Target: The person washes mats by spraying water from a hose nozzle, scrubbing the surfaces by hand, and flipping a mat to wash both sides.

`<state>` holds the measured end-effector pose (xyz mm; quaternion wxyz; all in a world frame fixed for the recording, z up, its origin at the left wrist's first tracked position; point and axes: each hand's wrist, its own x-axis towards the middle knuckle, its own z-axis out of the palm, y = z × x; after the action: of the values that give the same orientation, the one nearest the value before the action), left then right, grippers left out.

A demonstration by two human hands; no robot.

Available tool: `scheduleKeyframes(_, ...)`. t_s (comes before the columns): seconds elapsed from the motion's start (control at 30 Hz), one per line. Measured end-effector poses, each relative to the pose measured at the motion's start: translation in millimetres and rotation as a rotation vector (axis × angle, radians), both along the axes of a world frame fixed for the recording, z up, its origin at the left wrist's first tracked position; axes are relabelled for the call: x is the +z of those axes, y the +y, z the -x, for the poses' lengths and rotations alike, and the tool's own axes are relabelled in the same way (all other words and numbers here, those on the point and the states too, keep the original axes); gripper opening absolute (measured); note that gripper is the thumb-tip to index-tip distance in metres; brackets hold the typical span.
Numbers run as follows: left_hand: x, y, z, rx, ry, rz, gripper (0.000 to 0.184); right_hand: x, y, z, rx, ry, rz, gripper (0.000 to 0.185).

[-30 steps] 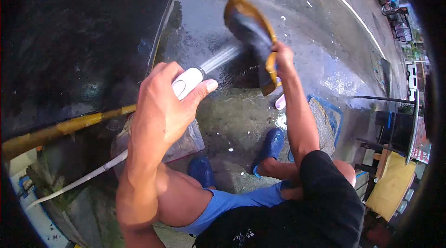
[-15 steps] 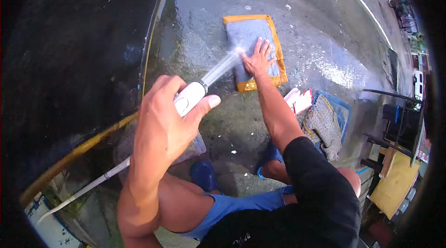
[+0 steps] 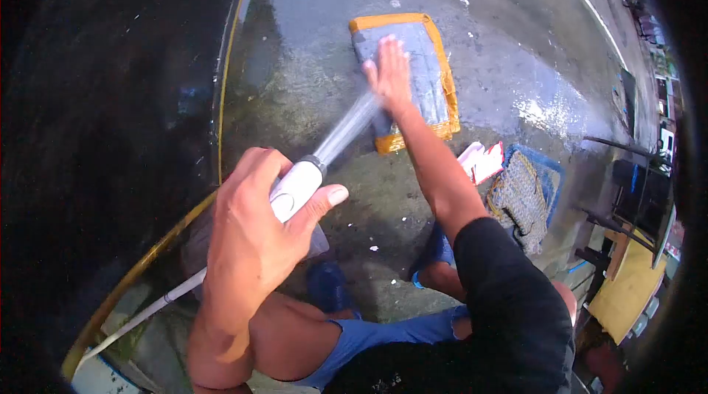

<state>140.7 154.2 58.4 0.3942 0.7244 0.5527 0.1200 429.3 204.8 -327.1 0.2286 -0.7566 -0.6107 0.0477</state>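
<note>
My left hand (image 3: 254,235) is wrapped around a white spray nozzle (image 3: 296,187), its thumb stretched along the right side. From the nozzle a jet of water (image 3: 346,128) runs up and right and strikes near my right wrist. A white hose (image 3: 151,309) trails down left from behind that wrist. Out ahead, my right hand (image 3: 391,73) lies flat with straight fingers on a grey folded mat (image 3: 428,69) with an orange-yellow border. The mat rests on the wet concrete, and the hand covers part of its left half.
Right of the mat lie a white and red item (image 3: 483,163), a crumpled grey knitted cloth (image 3: 520,198) and a blue-edged mat (image 3: 549,173). A raised yellow edge (image 3: 158,243) borders a dark area at left. A yellow board (image 3: 627,287) and a dark metal frame (image 3: 634,195) stand at right.
My right hand has slid up and left across the mat, its fingers drawn closer together. The jet now meets the right wrist area. My left hand still grips the nozzle, slightly lower in view.
</note>
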Motion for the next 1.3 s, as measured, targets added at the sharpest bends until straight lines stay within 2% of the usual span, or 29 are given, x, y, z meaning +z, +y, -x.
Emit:
scheduleKeyframes(0.03,-1,3,-2,-0.002,-0.002,-0.001,0.039,10,-19,6,0.086,0.006,0.068,0.082)
scheduleKeyframes(0.13,-6,7,-3,-0.007,0.015,0.001,0.039,40,-33,-15,0.133,-0.001,0.164,0.082)
scheduleKeyframes(0.27,-8,1,3,-0.018,0.020,-0.022,0.038,32,-18,-2,-0.352,-0.145,0.157,0.085)
scheduleKeyframes(0.3,-7,0,4,-0.021,0.007,-0.039,0.039,26,-21,-1,-0.361,-0.048,0.154,0.089)
scheduleKeyframes(0.4,-1,-2,9,0.001,-0.001,-0.021,0.039,-5,-43,-26,-0.474,-0.197,-0.028,0.088)
scheduleKeyframes(0.5,7,-4,11,0.021,-0.032,-0.015,0.039,32,-74,-65,-0.722,-0.075,0.226,0.081)
scheduleKeyframes(0.6,10,-5,10,-0.002,-0.037,-0.031,0.039,33,-81,-90,-0.608,-0.159,0.198,0.073)
scheduleKeyframes(0.63,10,-7,8,-0.004,-0.048,-0.035,0.040,30,-76,-97,-0.620,-0.065,0.200,0.069)
scheduleKeyframes(0.73,16,-12,5,-0.016,-0.066,-0.059,0.042,35,-69,-94,-0.612,-0.080,0.132,0.065)
scheduleKeyframes(0.83,23,-19,7,-0.019,-0.062,-0.042,0.042,40,-63,-85,-0.671,-0.107,0.206,0.066)
scheduleKeyframes(0.9,26,-24,11,-0.008,-0.068,-0.052,0.042,39,-64,-89,-0.702,0.001,0.192,0.063)
scheduleKeyframes(1.0,34,-27,17,0.007,-0.065,-0.056,0.042,8,-65,-125,-0.702,0.170,0.229,0.059)
scheduleKeyframes(1.13,36,-31,21,0.029,-0.051,-0.112,0.040,36,-64,-133,-0.703,0.499,0.216,0.056)
scheduleKeyframes(1.17,36,-31,21,0.030,-0.054,-0.111,0.040,42,-60,-128,-0.590,0.204,0.211,0.046)
scheduleKeyframes(1.27,38,-30,20,0.022,-0.060,-0.105,0.041,92,-53,-92,-0.429,0.084,0.105,0.035)
scheduleKeyframes(1.3,39,-30,21,0.014,-0.054,-0.097,0.043,95,-49,-88,-0.339,-0.028,0.053,0.029)
